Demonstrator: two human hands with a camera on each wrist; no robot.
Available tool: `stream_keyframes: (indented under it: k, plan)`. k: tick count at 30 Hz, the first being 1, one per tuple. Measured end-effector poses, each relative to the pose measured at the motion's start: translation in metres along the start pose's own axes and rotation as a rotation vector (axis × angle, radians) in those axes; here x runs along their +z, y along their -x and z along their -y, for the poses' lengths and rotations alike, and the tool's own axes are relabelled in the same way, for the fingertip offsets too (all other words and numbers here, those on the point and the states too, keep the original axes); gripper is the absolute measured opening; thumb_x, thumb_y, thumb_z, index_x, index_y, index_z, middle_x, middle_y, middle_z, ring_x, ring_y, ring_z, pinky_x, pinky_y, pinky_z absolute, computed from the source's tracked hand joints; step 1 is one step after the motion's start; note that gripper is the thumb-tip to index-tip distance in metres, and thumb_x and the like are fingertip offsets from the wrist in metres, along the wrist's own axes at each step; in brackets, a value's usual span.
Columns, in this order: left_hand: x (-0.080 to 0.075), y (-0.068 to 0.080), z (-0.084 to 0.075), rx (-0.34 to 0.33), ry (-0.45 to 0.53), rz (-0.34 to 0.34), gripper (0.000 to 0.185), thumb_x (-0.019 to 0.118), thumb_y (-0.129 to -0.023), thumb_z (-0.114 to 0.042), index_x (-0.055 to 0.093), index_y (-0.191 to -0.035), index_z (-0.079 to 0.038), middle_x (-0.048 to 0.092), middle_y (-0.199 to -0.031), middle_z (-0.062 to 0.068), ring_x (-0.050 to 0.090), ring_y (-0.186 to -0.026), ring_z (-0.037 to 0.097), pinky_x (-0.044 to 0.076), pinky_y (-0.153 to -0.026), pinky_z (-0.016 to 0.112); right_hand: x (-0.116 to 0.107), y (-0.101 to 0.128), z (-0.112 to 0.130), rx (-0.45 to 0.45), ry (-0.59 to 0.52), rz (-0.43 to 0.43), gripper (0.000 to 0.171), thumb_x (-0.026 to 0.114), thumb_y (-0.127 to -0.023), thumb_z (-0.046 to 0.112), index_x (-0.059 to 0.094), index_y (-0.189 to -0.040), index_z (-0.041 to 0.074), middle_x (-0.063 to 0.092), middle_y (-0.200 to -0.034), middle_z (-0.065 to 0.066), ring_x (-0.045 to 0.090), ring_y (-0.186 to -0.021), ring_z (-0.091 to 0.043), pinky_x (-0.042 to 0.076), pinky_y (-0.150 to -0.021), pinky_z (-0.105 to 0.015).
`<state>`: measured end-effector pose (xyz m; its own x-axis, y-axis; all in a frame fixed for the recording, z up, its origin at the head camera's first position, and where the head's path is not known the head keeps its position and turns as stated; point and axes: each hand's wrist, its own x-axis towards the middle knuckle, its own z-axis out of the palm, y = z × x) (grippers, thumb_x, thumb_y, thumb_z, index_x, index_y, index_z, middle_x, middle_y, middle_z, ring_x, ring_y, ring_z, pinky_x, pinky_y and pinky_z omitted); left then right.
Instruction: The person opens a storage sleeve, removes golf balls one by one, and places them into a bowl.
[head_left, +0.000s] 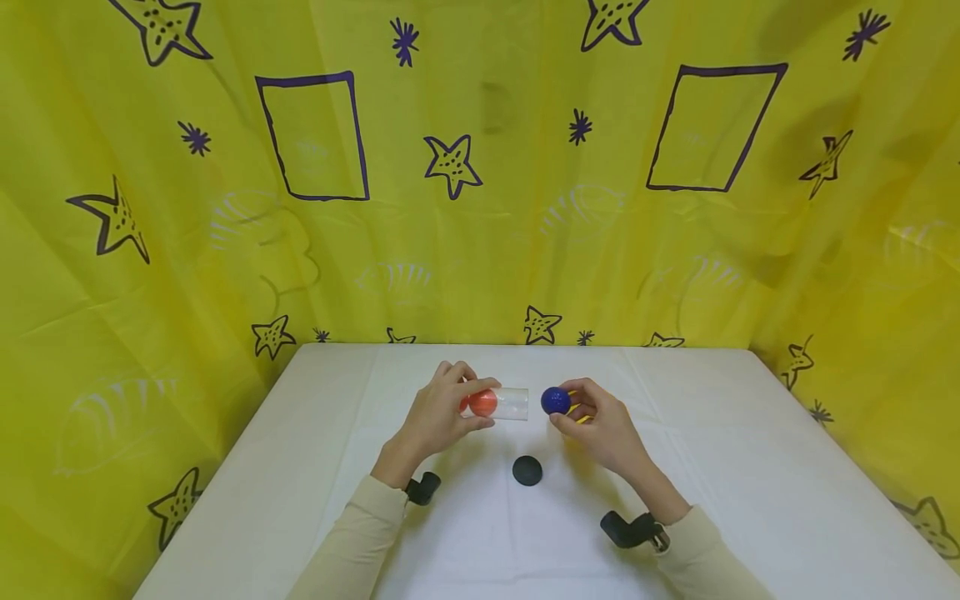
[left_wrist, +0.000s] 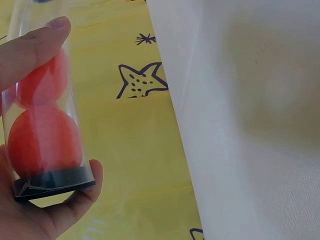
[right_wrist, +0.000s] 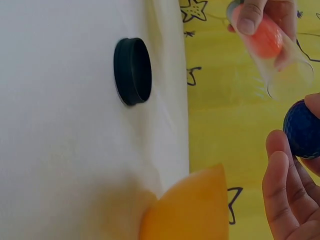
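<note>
My left hand point(head_left: 441, 408) grips a clear plastic tube point(head_left: 513, 404) held sideways above the table, its open end toward the right. Two red-orange balls point(left_wrist: 45, 142) sit in a row inside, the lower one against a black end cap point(left_wrist: 55, 184) in the left wrist view. With thumb and fingertips, my right hand point(head_left: 606, 427) pinches a dark blue dimpled ball point(head_left: 556, 400), a short gap away from the tube's open mouth. Below and between the hands, a round black cap point(head_left: 527, 471) lies on the table; the right wrist view shows its raised rim.
A white-covered table point(head_left: 465, 533) spreads under both hands. Yellow curtain point(head_left: 510, 233) with drawn stars and frames surrounds its back and sides. An orange-yellow curved shape point(right_wrist: 187, 212) fills the lower part of the right wrist view. Black wrist mounts point(head_left: 630, 529) sit at both sleeves.
</note>
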<state>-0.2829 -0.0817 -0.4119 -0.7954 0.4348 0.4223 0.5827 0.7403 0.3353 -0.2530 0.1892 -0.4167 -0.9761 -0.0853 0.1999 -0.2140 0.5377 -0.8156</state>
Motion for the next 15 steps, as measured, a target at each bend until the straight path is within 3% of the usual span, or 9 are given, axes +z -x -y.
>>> stream_keyframes:
  k: [15]
  plan:
    - [-0.001,0.0,-0.001,-0.006,0.016,-0.002,0.049,0.089,-0.08,-0.031,0.072,-0.126,-0.029,0.062,-0.112,0.003,0.049,-0.105,0.019,0.053,-0.078,0.029,-0.04,-0.008,-0.02,-0.025,0.088,-0.061,0.043,0.077,-0.093,0.023,0.06,-0.13,0.01,0.07,-0.113,-0.016,0.061,-0.09,-0.025,0.054,-0.071,-0.02]
